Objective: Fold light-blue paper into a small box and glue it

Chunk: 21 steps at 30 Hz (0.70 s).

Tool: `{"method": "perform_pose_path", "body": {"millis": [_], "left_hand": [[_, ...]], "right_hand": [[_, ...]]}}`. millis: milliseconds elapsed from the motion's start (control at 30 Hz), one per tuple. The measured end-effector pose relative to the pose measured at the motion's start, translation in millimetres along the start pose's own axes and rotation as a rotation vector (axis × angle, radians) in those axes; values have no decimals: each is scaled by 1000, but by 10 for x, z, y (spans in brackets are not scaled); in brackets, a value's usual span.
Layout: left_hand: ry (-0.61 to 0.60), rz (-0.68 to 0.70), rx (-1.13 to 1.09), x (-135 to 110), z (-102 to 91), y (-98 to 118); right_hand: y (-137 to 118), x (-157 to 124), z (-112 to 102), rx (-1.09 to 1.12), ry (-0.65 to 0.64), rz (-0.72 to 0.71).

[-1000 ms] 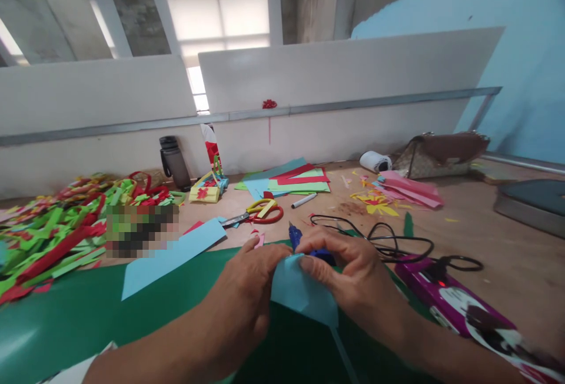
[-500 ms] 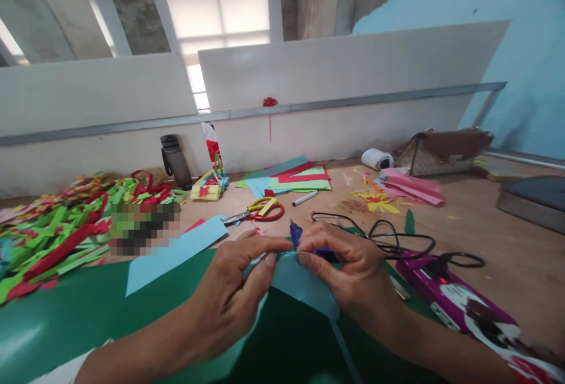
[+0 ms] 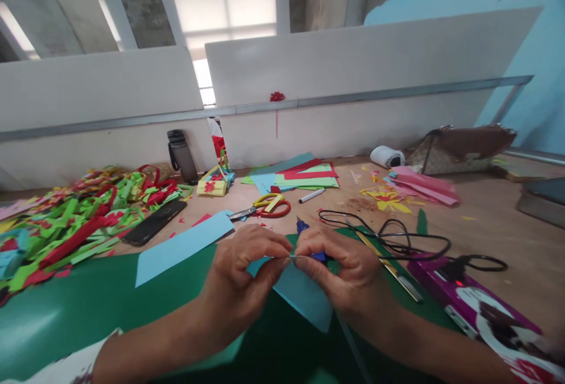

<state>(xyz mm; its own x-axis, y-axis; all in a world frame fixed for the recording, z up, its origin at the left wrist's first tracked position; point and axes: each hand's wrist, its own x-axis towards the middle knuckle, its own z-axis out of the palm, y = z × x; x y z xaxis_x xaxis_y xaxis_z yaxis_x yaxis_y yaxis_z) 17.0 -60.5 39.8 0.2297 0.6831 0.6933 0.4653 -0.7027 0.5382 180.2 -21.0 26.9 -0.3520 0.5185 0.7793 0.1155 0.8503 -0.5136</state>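
A light-blue sheet of paper [image 3: 304,295] is pinched along its top edge between my two hands, over the green mat. My left hand [image 3: 247,272] closes thumb and forefinger on the edge from the left. My right hand [image 3: 344,266] grips the same edge from the right, its fingertips almost touching the left ones. Behind the right fingers lies a blue glue gun [image 3: 302,226], partly covered by that hand. A clear stick [image 3: 353,346] extends below the paper. Another light-blue strip [image 3: 185,247] lies flat to the left.
Scissors [image 3: 265,206] and a white marker [image 3: 311,195] lie beyond my hands. A phone [image 3: 154,223] rests beside heaped paper strips [image 3: 88,219] at left. At right are a box cutter [image 3: 408,287], a black cable [image 3: 392,237] and a purple power strip [image 3: 477,295]. A bottle [image 3: 182,157] stands behind.
My left fingers, stretched along the paper's edge before, are now bent into a pinch closer to the right hand. The paper's lower corner has swung slightly left and down. The view has shifted slightly.
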Motion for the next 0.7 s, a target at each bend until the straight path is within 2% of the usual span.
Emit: {"method": "perform_pose_path", "body": {"millis": [100, 367, 567, 633, 700], "left_hand": [[-21, 13, 22, -16, -1, -13], [-66, 11, 115, 10, -59, -6], [67, -102, 258, 125, -220, 41], [34, -74, 239, 137, -223, 34], [-52, -22, 213, 125, -182, 4]], "right_hand": [[14, -17, 1, 7, -15, 4], [1, -36, -49, 14, -72, 151], [28, -26, -69, -14, -57, 232], [32, -23, -62, -11, -64, 230], [37, -27, -49, -15, -67, 204]]}}
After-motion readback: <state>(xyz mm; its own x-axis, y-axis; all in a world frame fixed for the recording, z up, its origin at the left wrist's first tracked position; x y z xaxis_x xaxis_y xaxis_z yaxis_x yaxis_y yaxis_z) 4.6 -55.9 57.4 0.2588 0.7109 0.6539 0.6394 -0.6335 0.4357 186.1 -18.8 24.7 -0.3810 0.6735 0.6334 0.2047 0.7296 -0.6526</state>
